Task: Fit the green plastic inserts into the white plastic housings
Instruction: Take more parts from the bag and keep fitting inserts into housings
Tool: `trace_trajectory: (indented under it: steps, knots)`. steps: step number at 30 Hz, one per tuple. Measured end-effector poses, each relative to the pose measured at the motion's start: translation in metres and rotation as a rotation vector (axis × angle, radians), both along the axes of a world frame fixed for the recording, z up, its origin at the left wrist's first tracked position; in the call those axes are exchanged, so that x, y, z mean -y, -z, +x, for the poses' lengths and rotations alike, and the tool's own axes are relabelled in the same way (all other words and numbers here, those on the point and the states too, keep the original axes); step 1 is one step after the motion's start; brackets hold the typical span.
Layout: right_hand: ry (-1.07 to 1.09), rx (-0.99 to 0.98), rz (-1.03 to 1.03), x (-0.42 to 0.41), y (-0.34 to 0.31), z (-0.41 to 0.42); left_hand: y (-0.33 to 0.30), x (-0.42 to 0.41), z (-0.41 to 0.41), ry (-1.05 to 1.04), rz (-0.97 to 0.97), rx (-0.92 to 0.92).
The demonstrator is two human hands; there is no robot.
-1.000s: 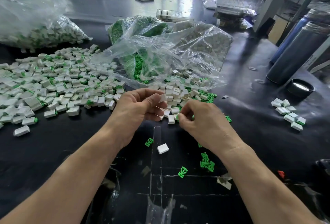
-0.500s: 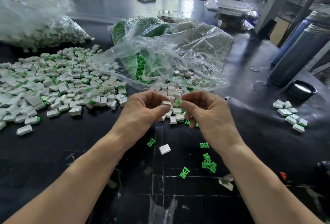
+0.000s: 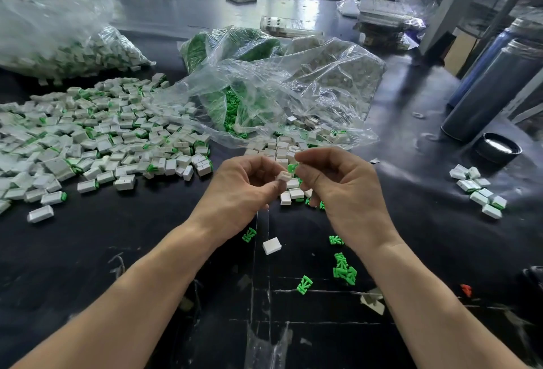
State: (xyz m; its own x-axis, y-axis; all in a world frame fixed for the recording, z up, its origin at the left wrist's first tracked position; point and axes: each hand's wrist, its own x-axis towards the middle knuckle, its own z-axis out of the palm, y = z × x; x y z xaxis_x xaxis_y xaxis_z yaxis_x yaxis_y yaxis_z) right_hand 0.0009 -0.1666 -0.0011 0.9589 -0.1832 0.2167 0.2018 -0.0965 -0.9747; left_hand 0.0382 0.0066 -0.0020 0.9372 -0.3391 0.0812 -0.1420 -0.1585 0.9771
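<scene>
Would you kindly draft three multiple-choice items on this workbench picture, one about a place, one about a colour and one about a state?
1. Where does the big pile of assembled pieces lie?
A. left of the hands
B. right of the hands
C. on the floor

2. What colour is the loose insert between the forearms?
A. red
B. green
C. blue

3. What is the left hand doing?
A. lying flat on the table
B. pinching a white housing
C. gripping the black cap

Answers: 1 A, the pile spreads over the table's left side. 2 B, it is bright green on the dark mat. 3 B, its fingertips pinch the small white block, close to the right hand.
</scene>
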Motion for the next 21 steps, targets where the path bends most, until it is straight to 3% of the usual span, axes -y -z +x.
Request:
trace_trajectory:
  steps: [14,21]
  knots:
    - [0.002,0.010,-0.278,0.0057,0.0005,-0.0020,-0.0015,-0.0031,-0.0003,0.009,0.000,-0.013]
    - [-0.016,-0.061,-0.098,0.0046,-0.0017,-0.0010,-0.0017,-0.0041,0.0000,0.058,-0.011,0.014]
